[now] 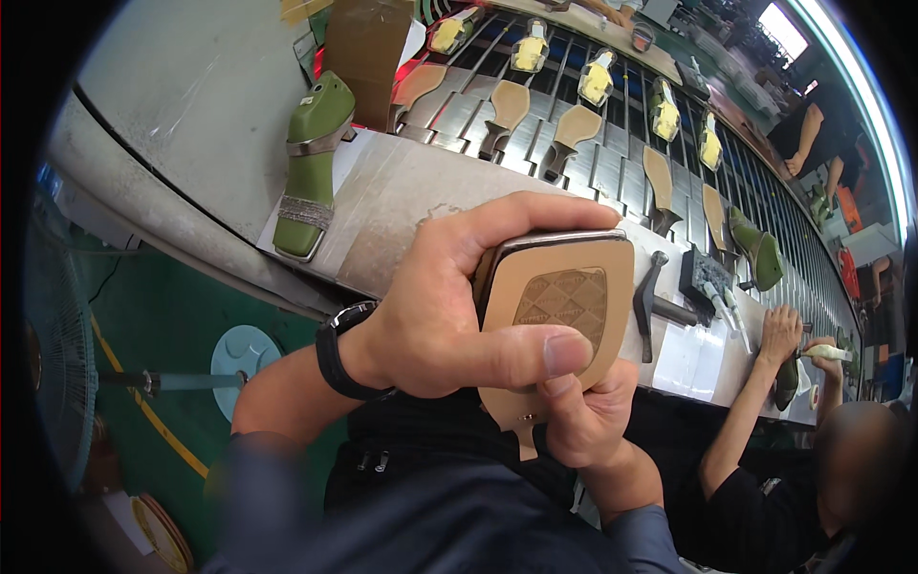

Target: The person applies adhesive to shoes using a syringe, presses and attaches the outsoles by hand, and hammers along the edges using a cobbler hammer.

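My left hand [449, 306] grips a shoe [564, 306] held sole up, its tan sole with a diamond-textured patch facing me. The thumb lies across the sole's lower part and the fingers wrap over the toe end. My right hand [583, 416] is under the shoe at the heel end, fingers closed around its slim heel. A black watch band sits on my left wrist. Both hands hover above my lap, in front of the workbench [402, 191].
A green heeled shoe [311, 163] lies on the bench at left. A hammer [648, 301] rests on the bench at right. Behind runs a slatted conveyor [612, 124] carrying tan soles and yellow-lasted shoes. A co-worker's hands [784, 335] work on a green shoe at right. A fan [57, 354] stands at left.
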A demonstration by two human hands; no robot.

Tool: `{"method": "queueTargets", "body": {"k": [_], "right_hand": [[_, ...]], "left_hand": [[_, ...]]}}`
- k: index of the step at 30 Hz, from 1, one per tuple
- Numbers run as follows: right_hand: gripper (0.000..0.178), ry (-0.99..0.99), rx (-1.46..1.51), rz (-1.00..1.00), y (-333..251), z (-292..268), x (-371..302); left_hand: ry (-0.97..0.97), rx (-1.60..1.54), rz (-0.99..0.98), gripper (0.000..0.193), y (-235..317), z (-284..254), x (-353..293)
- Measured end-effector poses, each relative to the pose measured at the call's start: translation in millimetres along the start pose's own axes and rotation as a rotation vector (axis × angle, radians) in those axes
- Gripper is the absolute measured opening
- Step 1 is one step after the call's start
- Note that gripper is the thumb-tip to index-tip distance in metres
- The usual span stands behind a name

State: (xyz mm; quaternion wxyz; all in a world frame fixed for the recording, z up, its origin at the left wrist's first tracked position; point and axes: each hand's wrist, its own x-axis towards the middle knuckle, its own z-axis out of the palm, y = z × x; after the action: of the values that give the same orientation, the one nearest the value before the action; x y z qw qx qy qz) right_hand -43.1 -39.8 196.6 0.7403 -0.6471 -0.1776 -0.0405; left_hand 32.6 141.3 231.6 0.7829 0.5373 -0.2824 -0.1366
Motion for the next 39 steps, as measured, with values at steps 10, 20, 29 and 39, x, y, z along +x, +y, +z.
{"method": "queueTargets", "body": {"k": [10, 20, 29, 39], "right_hand": [[0.02, 0.027, 0.013, 0.064, 4.0, 2.9, -5.1], [0.037, 0.009, 0.057, 0.091, 2.8, -1.1, -3.9], [0.036, 0.047, -0.02, 0.129, -2.4, -11.5, 8.5], [0.044, 0.015, 0.117, 0.222, 1.7, -39.0, 38.3]], "left_hand": [[0.069, -0.004, -0.094, 0.057, 15.0, 7.6, -3.3], [-0.061, 0.123, 0.052, 0.064, 8.9, 1.0, -0.2], [-0.06, -0.205, 0.046, 0.061, -9.2, 0.2, 16.4], [-0.062, -0.275, 0.077, 0.058, -30.3, -8.9, 53.9]]}}
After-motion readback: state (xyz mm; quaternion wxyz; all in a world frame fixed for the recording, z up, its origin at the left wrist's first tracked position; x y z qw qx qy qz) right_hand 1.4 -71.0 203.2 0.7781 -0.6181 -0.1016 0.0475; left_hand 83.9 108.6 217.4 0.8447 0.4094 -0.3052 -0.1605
